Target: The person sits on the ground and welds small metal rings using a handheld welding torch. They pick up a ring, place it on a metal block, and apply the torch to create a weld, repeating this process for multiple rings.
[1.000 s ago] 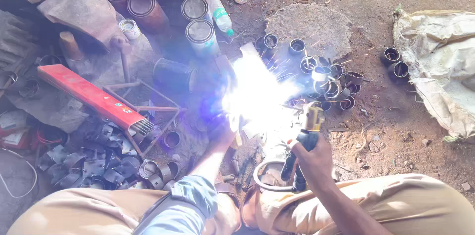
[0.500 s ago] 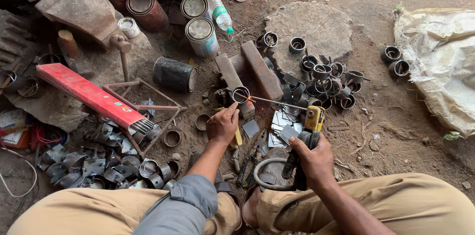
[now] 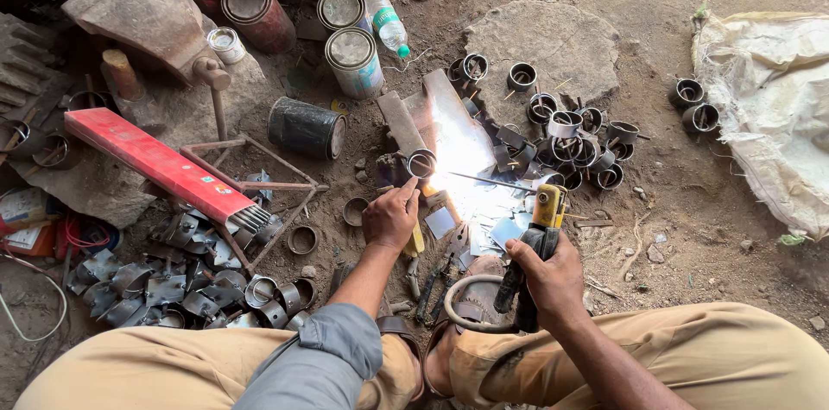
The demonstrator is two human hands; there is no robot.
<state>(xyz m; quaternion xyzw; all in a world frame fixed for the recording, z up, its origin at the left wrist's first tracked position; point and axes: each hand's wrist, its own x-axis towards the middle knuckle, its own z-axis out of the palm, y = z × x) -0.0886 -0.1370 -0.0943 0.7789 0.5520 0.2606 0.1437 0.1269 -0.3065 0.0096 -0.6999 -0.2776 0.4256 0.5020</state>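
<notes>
My right hand point(image 3: 546, 276) is clenched round the yellow-headed electrode holder point(image 3: 542, 224), its rod point(image 3: 488, 181) reaching left to the small metal ring point(image 3: 421, 163) at the frame's centre. My left hand point(image 3: 390, 217) has its fingertips touching that ring, not gripping it. The arc glare sits just right of the ring; I judge my bare fingers could burn, being so close to the hot ring.

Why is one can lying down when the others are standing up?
The dark can lies tipped on its side on the dirt, open end facing right, while the two lidded cans behind it stand upright. Nothing seems to have spilled from it.
</notes>
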